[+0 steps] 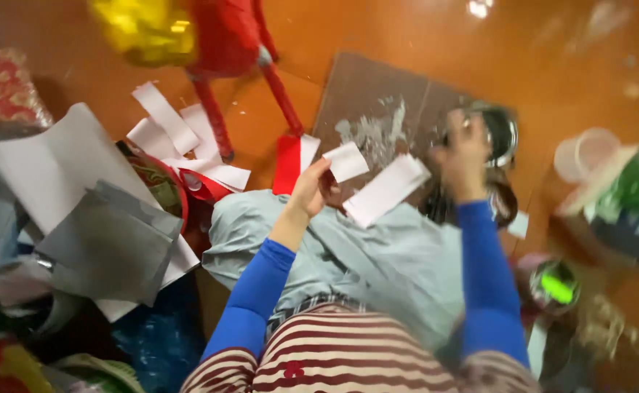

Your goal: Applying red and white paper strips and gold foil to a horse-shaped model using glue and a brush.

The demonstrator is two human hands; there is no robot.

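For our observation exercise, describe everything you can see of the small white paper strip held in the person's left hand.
The small white paper strip is a short, roughly rectangular piece, plain and flat, looking like thin paper. It tilts slightly, one end pinched in the grip of the left hand, the rest jutting free to the right. It hangs above the brown cardboard sheet, just up and left of a longer white strip. Motion blur hides finer detail.

Glossy orange-brown floor [377, 29] with glare spots; flat brown cardboard sheet [363, 87]; scattered paper clutter

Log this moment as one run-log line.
left hand: holds white paper strip | right hand: at metal bowl, grip blurred | second white strip on grey cloth | floor: cardboard sheet
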